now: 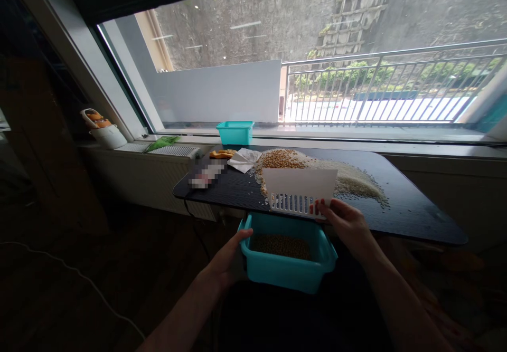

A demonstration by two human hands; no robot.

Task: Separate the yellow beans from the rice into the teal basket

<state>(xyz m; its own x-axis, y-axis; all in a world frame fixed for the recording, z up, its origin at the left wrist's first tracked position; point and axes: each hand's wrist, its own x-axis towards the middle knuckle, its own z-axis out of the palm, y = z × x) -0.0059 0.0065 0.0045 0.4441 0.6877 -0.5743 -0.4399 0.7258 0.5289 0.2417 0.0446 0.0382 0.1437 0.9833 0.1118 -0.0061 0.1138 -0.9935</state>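
Note:
A turquoise plastic bin with brown beans or grains in its bottom is below the table's front edge. My left hand grips its left rim, thumb on top, the other fingers hidden behind the wall. Above the bin, my right hand pinches the lower right corner of a white slotted plastic panel, tilted up at the table edge. Behind the panel, a heap of orange-yellow kernels lies against a spread of pale rice-like grains.
The dark table stands by a window. On it are a white paper, an orange-yellow item and a blurred packet. A second turquoise bin stands at the back. A radiator is left, and a white cable crosses the floor.

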